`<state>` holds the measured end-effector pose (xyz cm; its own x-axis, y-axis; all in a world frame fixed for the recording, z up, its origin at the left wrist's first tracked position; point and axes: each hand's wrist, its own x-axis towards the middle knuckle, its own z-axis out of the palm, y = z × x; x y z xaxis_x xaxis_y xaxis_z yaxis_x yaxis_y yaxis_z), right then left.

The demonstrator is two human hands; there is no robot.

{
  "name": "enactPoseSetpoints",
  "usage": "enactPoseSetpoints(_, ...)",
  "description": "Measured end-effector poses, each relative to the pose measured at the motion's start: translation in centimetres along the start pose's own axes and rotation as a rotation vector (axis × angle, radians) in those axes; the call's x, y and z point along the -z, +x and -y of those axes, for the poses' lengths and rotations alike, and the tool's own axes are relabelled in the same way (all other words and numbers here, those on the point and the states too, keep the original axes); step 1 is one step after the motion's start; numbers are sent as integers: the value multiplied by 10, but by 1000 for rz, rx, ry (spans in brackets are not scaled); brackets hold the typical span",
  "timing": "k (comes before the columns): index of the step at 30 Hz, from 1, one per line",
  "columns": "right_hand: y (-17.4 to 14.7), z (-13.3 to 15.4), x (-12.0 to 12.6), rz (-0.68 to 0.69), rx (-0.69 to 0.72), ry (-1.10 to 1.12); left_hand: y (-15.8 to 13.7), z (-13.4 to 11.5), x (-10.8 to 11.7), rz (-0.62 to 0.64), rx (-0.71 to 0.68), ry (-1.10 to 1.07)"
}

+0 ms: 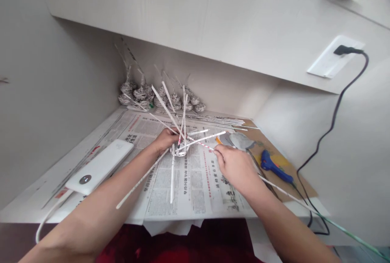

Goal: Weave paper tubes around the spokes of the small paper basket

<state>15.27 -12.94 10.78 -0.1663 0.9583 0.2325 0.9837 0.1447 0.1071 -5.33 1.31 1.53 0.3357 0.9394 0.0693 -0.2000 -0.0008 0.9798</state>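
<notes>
A small woven piece of rolled newspaper (179, 151) is held above the newspaper-covered table, with several pale paper sticks fanning out from it. My left hand (166, 140) grips its left side, the fingertips partly hidden behind the sticks. My right hand (236, 166) pinches a thin paper stick (204, 145) with reddish marks, which runs from the woven piece to my fingers. A long thin strand (283, 191) emerges beyond my right wrist and turns greenish toward the lower right; whether it is the same stick I cannot tell.
Several woven paper gourd shapes (141, 93) stand along the back wall. Loose paper sticks (225, 120) lie before them. A white power bank (100, 166) with a cable is at left. On brown cardboard (300, 182) at right rests a blue glue gun (276, 167); a black cord (330, 121) hangs nearby.
</notes>
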Motion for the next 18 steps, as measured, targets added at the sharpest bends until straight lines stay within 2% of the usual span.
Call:
enactPoseSetpoints(6,3,4,-3,22,15,35,-3,-4,-1,-12,13,55)
enactPoseSetpoints(18,6,4,-9,28,30,30,-1,2,3,56,-6,114)
